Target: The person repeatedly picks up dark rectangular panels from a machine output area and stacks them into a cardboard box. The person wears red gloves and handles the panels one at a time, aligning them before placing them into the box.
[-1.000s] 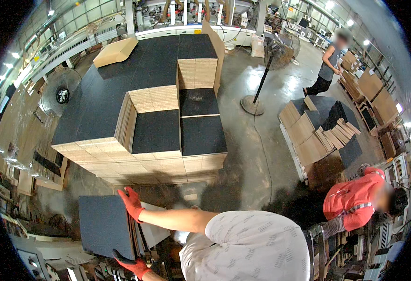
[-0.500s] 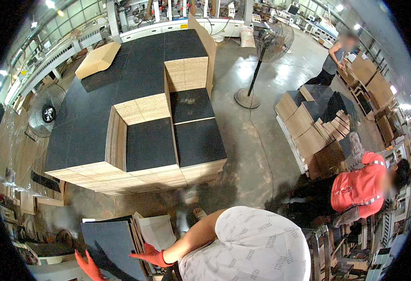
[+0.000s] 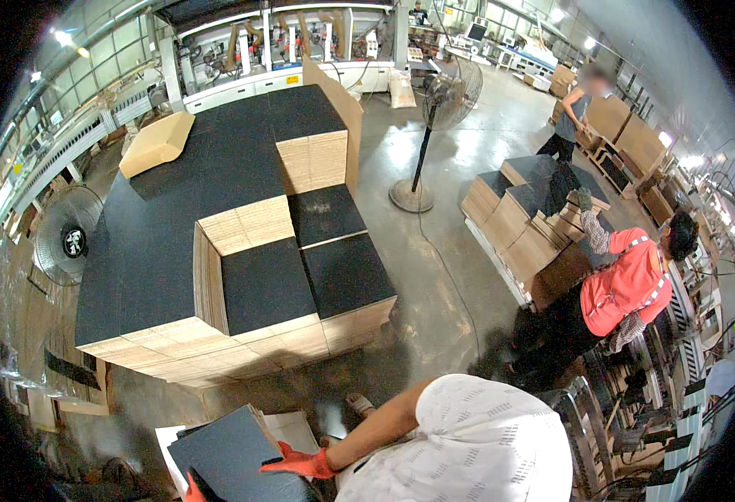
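At the bottom of the head view lies a black-faced panel [image 3: 229, 456], tilted askew on a small pile of boards. My right hand [image 3: 299, 462], in a red-orange glove, grips its right edge, with the thumb over the top face. My left hand [image 3: 195, 490], gloved alike, is at the panel's near left edge; the lower rim of the picture cuts most of it off. Pale sheets [image 3: 294, 427] show behind and beside the panel. How many boards my hands hold between them is hidden.
Ahead stands a large block of stacked black-topped boards [image 3: 242, 192], with a cardboard piece [image 3: 158, 144] on it. A pedestal fan [image 3: 422, 159] trails a cable across the floor. At right, a person in a red vest [image 3: 627, 280] leans by another board stack [image 3: 509, 222]; a second person [image 3: 570, 117] stands beyond.
The black panel has turned askew, uncovering more of a white sheet at its left. My hands have closed in on its edges. The red-vested person's arm reaches farther over their stack.
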`<action>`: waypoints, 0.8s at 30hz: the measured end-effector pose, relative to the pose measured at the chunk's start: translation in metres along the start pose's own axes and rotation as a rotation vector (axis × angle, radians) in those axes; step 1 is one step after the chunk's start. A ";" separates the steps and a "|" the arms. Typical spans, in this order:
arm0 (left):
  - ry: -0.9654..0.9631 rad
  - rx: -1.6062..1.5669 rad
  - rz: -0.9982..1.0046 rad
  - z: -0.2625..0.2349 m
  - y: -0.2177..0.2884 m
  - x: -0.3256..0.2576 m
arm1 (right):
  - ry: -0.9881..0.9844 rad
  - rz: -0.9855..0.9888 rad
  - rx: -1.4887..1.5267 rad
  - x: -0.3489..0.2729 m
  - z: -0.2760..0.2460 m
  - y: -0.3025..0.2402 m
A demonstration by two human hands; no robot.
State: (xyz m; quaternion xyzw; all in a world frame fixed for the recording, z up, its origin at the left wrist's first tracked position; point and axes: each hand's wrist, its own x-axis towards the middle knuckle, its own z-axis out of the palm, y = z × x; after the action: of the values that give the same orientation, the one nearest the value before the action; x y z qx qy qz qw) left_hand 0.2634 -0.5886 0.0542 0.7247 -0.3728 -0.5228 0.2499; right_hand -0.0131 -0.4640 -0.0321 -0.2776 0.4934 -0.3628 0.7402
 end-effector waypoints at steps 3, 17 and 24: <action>0.151 0.297 -0.005 0.017 0.005 -0.038 | -0.063 -0.019 0.168 0.021 -0.018 -0.002; 0.284 0.233 0.130 0.050 0.001 -0.089 | -0.300 -0.081 -0.743 0.056 -0.008 -0.214; 0.293 0.177 0.212 0.045 -0.005 -0.075 | -0.258 -0.570 -1.845 0.046 0.129 -0.290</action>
State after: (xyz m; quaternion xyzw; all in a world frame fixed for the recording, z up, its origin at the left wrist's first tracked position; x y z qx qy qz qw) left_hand 0.2092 -0.5244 0.0788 0.7690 -0.4509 -0.3478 0.2905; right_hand 0.0418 -0.6636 0.2128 -0.8950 0.4132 0.0336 0.1647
